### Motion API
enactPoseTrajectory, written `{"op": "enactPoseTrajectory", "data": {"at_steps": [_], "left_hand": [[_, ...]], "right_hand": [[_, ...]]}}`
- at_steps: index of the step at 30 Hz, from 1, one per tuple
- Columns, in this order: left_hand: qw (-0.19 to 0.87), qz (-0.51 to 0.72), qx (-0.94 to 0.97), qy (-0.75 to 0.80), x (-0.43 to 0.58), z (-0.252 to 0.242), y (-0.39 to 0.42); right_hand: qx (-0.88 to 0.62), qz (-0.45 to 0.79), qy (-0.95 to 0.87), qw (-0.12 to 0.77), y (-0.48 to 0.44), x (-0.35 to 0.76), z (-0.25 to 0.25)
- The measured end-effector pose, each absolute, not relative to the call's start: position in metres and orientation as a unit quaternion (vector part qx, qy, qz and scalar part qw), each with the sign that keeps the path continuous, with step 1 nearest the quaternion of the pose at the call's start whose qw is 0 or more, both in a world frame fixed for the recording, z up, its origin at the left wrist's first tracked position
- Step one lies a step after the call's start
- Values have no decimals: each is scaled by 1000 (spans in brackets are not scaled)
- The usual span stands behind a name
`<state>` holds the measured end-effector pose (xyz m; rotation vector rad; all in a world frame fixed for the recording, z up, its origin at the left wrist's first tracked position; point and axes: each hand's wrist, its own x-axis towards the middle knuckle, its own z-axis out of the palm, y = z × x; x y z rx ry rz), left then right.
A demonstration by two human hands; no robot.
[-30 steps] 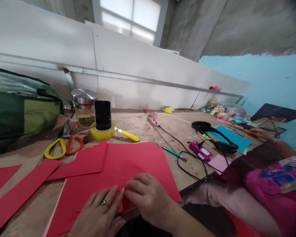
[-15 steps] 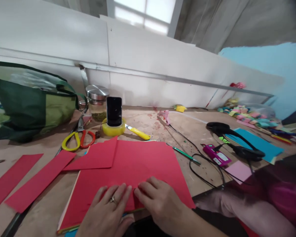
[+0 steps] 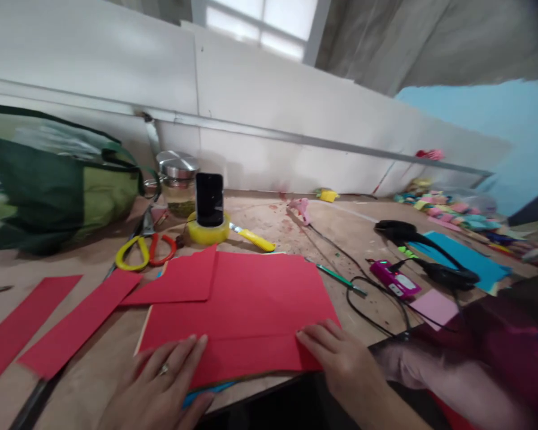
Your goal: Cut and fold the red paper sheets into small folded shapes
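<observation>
A red sheet of paper lies at the table's front edge, with a straight line across its near part that looks like a folded edge. My left hand, a ring on one finger, rests with fingers stretched out on its near left side. My right hand presses flat fingers on the near right side. Both hands are open and hold nothing. A smaller red piece with a stepped edge lies on the sheet's far left corner. Blue paper peeks out under the near edge.
Left are red strips, scissors with yellow and red handles and a green bag. Behind stand a phone, tape roll and yellow cutter. Right are a glue gun, green pen-like tool, power bank and headphones. Another person's arm is at lower right.
My hands have moved apart from the middle of the sheet's near edge, the left one leftward and the right one rightward. The line across the near part now shows between them.
</observation>
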<state>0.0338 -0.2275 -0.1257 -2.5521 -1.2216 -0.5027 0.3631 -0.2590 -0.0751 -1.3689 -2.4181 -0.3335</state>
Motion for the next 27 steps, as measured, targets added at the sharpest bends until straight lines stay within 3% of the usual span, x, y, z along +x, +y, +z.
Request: {"op": "enactPoseTrajectory", "data": {"at_steps": [9, 17, 23, 27], "left_hand": [[28, -127, -880, -457, 82, -82, -229], [-35, -156, -866, -474, 63, -78, -225], [-52, -149, -833, -530, 83, -66, -210], [-83, -107, -825, -548, 94, -65, -206]], "right_hand": [[-459, -107, -866, 169, -250, 316, -72], [-538, -145, -821, 120, -269, 386, -73], [-591, -44, -770, 234, -250, 353, -60], [-632, 20, -747, 206, -224, 320, -62]]}}
